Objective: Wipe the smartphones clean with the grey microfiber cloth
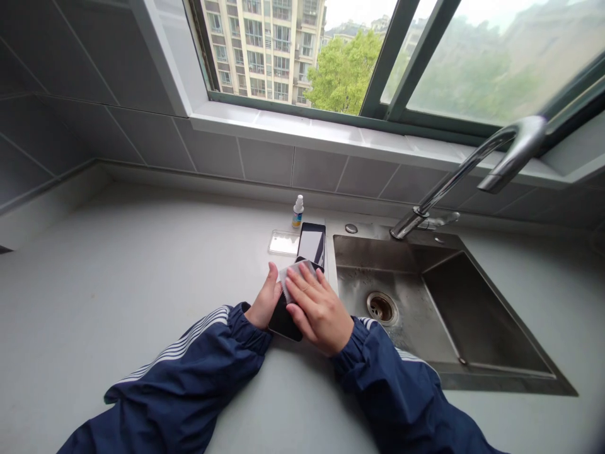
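Note:
A black smartphone [285, 323] is held above the counter, tilted, by my left hand [265, 304], whose thumb sticks up at its left edge; the other fingers are hidden beneath. My right hand [316, 309] presses a grey cleaning cloth [286, 279] with a zigzag edge onto the upper part of the phone. Just beyond lies a second dark phone [312, 238] with a pale reflection on its screen, partly covered by the held one. Left of that is a clear phone case [282, 243]. A small white spray bottle [297, 212] stands upright behind them.
A steel sink [444, 315] with a drain [382, 308] is set into the white counter [142, 284] on the right. Its chrome faucet [454, 183] arches over the back edge. Grey wall tiles and a window sill [293, 130] bound the counter behind.

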The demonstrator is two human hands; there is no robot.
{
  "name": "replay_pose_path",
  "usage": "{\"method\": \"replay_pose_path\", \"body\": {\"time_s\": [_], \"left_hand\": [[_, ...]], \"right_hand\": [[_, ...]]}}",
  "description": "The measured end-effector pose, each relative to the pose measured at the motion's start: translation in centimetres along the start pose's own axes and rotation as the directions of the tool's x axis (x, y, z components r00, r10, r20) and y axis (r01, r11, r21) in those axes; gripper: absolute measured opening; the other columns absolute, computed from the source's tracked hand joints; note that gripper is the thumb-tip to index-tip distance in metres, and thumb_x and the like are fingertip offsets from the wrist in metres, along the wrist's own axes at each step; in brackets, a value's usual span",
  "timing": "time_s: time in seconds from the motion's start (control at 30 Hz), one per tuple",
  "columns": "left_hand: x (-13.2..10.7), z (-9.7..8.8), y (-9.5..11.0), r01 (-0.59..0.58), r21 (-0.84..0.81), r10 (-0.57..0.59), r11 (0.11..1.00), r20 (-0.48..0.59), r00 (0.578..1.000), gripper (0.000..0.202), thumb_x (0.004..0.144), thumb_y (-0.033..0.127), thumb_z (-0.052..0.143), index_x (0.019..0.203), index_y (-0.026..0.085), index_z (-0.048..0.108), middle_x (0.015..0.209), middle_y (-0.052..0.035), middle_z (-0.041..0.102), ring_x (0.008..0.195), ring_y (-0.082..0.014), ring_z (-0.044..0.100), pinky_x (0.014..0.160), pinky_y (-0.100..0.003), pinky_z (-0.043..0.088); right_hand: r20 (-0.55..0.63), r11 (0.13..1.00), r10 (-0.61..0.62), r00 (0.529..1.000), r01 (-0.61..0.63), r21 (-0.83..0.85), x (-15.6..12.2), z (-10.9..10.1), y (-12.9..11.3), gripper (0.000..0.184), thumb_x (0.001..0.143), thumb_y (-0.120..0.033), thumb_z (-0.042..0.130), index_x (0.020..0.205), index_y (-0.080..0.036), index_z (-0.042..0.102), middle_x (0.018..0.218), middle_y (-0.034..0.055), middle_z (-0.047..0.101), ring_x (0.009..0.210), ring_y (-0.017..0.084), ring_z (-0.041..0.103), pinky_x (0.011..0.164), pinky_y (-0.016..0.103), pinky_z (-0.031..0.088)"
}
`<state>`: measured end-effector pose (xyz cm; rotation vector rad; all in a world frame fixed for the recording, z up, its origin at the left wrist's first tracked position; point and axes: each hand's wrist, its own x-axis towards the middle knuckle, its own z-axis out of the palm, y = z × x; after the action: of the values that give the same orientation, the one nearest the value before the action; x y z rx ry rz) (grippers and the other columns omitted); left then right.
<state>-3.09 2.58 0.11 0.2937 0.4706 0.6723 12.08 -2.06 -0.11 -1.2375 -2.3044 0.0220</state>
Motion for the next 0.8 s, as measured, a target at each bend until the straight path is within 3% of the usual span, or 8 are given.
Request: {"method": "replay_pose_path", "body": {"time_s": [0.1,0.2,0.37,0.57,0.67,0.8], "left_hand": [[0.2,-0.1,0.2,-0.043,-0.027,0.041,0.999,-0.041,0.998,0.086,0.096,0.069,0.018,0.142,0.004,0.051,0.111,-0.0213,0.071,0.104,-0.0294,0.070,0.102,-0.041,0.049],[0.2,-0.7,0.7,0.009,-0.037,-0.011,0.999,-0.041,0.999,0.092,0.090,0.078,0.022,0.138,0.007,0.055,0.108,-0.0205,0.072,0.101,-0.0316,0.071,0.099,-0.044,0.050],[0.1,-1.9,1.7,0.087,0.000,-0.087,0.996,-0.038,0.995,0.107,0.082,0.087,0.010,0.131,0.005,0.060,0.101,-0.0218,0.073,0.089,-0.0344,0.072,0.093,-0.050,0.051],[-0.2,-1.5,1.8,0.055,-0.022,-0.056,0.998,-0.041,0.998,0.105,0.084,0.085,0.014,0.141,0.006,0.051,0.107,-0.0219,0.072,0.090,-0.0329,0.072,0.095,-0.049,0.049],[-0.3,-0.8,1.2,0.014,-0.067,-0.018,0.998,-0.060,0.998,0.093,0.088,0.081,0.021,0.150,0.015,0.042,0.118,-0.0183,0.070,0.101,-0.0318,0.070,0.101,-0.048,0.046],[0.0,-0.6,0.3,-0.002,-0.062,0.003,0.998,0.007,1.000,0.089,0.093,0.074,0.018,0.154,0.011,0.037,0.127,-0.0194,0.066,0.117,-0.0297,0.065,0.110,-0.042,0.041]], "right_hand": [[0.071,0.993,-0.096,0.993,0.090,0.076,-0.5,-0.1,-1.5,0.047,0.101,-0.034,0.045,0.141,-0.010,0.052,0.152,0.0092,0.048,0.148,0.031,0.034,0.124,0.055,0.019],[0.104,0.980,-0.162,0.981,0.147,0.136,-0.7,-0.5,-2.1,0.047,0.099,-0.036,0.048,0.138,-0.012,0.055,0.149,0.0073,0.053,0.145,0.030,0.039,0.126,0.054,0.010],[0.090,0.956,-0.247,0.965,0.228,0.183,-0.7,-0.7,-2.4,0.043,0.097,-0.033,0.050,0.136,-0.014,0.057,0.144,0.0064,0.058,0.143,0.026,0.043,0.127,0.049,0.001],[0.037,0.970,-0.201,0.979,0.194,0.147,-1.1,0.1,-2.8,0.043,0.098,-0.028,0.050,0.139,-0.017,0.053,0.144,0.0076,0.058,0.145,0.025,0.041,0.126,0.054,-0.002],[0.027,0.984,-0.144,0.989,0.140,0.110,-1.1,0.2,-2.6,0.043,0.099,-0.030,0.050,0.141,-0.018,0.052,0.148,0.0079,0.054,0.147,0.024,0.038,0.126,0.053,0.002],[-0.008,1.000,-0.025,1.000,0.025,0.005,-0.8,0.2,-1.6,0.053,0.100,-0.033,0.050,0.150,-0.017,0.041,0.154,0.0103,0.045,0.149,0.027,0.032,0.125,0.056,0.007]]}}
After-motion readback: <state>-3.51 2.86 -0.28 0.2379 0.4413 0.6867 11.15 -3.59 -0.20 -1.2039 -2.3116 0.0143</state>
